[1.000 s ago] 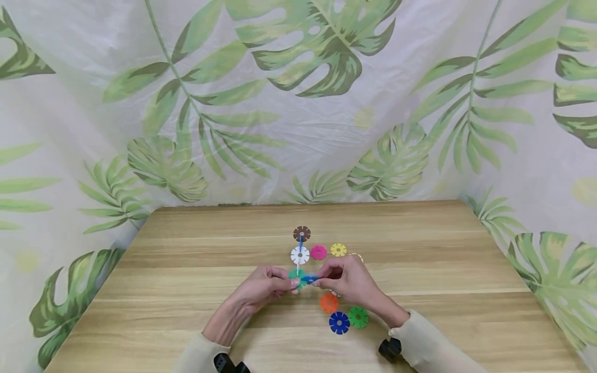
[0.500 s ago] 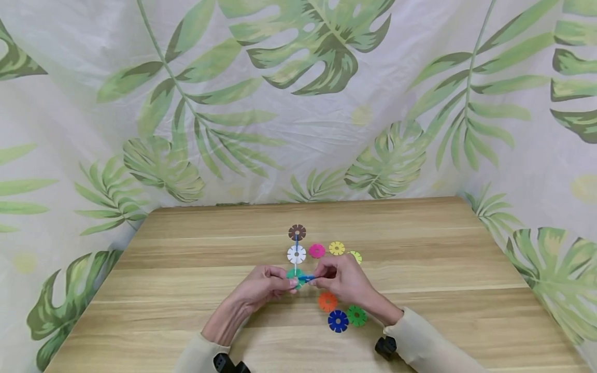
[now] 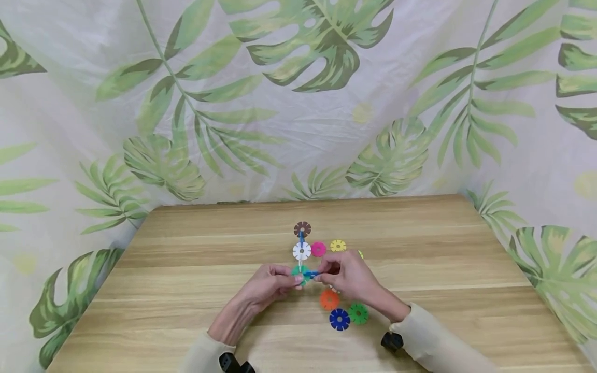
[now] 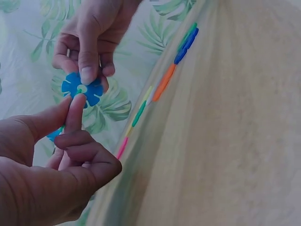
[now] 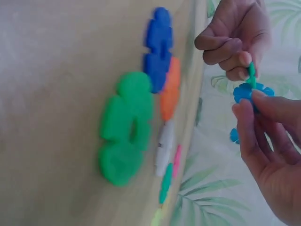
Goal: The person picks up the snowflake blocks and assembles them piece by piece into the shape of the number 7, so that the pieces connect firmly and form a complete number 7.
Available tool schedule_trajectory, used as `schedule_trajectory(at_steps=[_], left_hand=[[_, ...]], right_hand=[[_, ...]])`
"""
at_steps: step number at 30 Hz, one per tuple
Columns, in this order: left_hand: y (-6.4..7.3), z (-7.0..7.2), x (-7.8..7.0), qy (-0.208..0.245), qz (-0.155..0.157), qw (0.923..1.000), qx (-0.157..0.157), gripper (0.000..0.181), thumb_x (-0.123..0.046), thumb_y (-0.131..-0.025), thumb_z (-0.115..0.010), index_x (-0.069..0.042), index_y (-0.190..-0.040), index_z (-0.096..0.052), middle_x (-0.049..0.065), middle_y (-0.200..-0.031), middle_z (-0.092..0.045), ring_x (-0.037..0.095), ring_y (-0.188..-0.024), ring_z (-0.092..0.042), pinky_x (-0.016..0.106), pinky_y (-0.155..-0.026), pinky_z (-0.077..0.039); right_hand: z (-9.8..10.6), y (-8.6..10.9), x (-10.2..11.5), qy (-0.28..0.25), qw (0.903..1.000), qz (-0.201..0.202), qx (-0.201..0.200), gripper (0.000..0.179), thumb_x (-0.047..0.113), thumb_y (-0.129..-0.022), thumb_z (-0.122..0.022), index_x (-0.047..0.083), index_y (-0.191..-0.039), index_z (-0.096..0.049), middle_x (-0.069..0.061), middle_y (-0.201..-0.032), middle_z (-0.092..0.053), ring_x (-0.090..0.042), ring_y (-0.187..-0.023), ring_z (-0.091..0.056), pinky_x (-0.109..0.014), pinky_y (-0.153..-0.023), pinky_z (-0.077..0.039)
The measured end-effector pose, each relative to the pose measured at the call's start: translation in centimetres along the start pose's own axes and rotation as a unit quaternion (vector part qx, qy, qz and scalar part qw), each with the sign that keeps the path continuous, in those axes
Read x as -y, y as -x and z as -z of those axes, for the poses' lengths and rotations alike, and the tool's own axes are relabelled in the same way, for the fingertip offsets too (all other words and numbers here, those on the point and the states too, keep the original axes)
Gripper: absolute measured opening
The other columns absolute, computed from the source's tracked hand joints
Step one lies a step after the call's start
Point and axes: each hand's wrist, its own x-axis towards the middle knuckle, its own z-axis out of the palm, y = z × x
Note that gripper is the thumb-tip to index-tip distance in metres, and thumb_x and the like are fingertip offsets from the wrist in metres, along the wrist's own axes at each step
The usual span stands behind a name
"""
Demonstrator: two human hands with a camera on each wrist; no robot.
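Note:
In the head view my left hand [image 3: 268,285] pinches a green notched disc [image 3: 296,270] between thumb and fingers. My right hand [image 3: 351,278] pinches a blue notched disc [image 3: 311,274], which is slotted across the green one's right edge. The right wrist view shows this blue disc [image 5: 242,91] crossing the green disc [image 5: 252,75], seen edge-on. Beyond the green disc runs a joined chain: a white disc standing on edge, a flat white disc [image 3: 301,251], a blue disc on edge [image 3: 301,239] and a brown disc [image 3: 302,229] at the far end.
Loose discs lie on the wooden table [image 3: 186,259]: pink [image 3: 318,249], yellow [image 3: 338,245], orange [image 3: 329,299], dark blue [image 3: 339,319] and green [image 3: 358,313]. More discs are partly hidden beneath my right hand. A leaf-print cloth [image 3: 280,129] hangs behind the table.
Both hands keep their pinch on the green and blue discs. Together with the chain they have shifted slightly to the right over the last half second.

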Motion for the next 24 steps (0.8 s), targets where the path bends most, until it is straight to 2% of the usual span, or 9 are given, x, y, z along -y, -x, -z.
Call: schedule_trajectory(at_steps=[5, 9, 12, 17, 24], left_hand=[[0.3, 0.3, -0.5, -0.025, -0.010, 0.9993, -0.027, 0.005, -0.014, -0.092, -0.078, -0.009, -0.092, -0.076, -0.003, -0.079, -0.077, 0.010, -0.071, -0.054, 0.022, -0.069, -0.047], [0.2, 0.5, -0.5, -0.028, -0.011, 0.9995, -0.014, 0.006, -0.014, -0.093, -0.078, -0.008, -0.094, -0.076, -0.003, -0.080, -0.077, 0.009, -0.069, -0.050, 0.021, -0.066, -0.045], [0.1, 0.5, -0.3, -0.021, -0.012, 0.9997, -0.008, 0.006, -0.014, -0.093, -0.078, -0.009, -0.094, -0.076, -0.003, -0.082, -0.078, 0.009, -0.070, -0.050, 0.021, -0.067, -0.045], [0.0, 0.6, -0.2, -0.013, -0.009, 0.9997, -0.021, 0.006, -0.014, -0.093, -0.077, -0.009, -0.096, -0.076, -0.002, -0.085, -0.079, 0.010, -0.072, -0.053, 0.023, -0.070, -0.048], [0.1, 1.0, -0.4, -0.011, -0.003, 0.9995, -0.031, 0.010, -0.014, -0.094, -0.078, -0.007, -0.101, -0.077, -0.003, -0.086, -0.080, 0.009, -0.074, -0.057, 0.022, -0.070, -0.049]], right_hand=[[0.5, -0.3, 0.0, -0.026, 0.9994, 0.005, 0.022, 0.008, 0.006, -0.087, -0.084, 0.010, -0.086, -0.077, -0.003, -0.083, -0.076, -0.006, -0.072, -0.067, -0.022, -0.068, -0.060], [1.4, -0.5, -1.0, -0.036, 0.9980, -0.002, 0.053, 0.011, 0.015, -0.089, -0.084, 0.008, -0.095, -0.077, -0.002, -0.087, -0.076, -0.008, -0.075, -0.069, -0.023, -0.070, -0.060], [2.7, -0.7, -1.9, -0.008, 0.9985, -0.005, 0.055, 0.019, 0.021, -0.089, -0.085, 0.008, -0.100, -0.077, 0.000, -0.089, -0.076, -0.009, -0.077, -0.069, -0.024, -0.071, -0.060], [4.7, -0.8, -3.4, 0.056, 0.9971, -0.021, 0.047, 0.023, 0.022, -0.087, -0.087, 0.006, -0.099, -0.076, 0.000, -0.090, -0.075, -0.010, -0.081, -0.067, -0.023, -0.074, -0.058], [5.9, -1.2, -5.0, 0.126, 0.9895, -0.055, 0.045, 0.025, 0.020, -0.085, -0.088, 0.005, -0.099, -0.075, -0.001, -0.091, -0.073, -0.011, -0.083, -0.064, -0.024, -0.075, -0.055]])
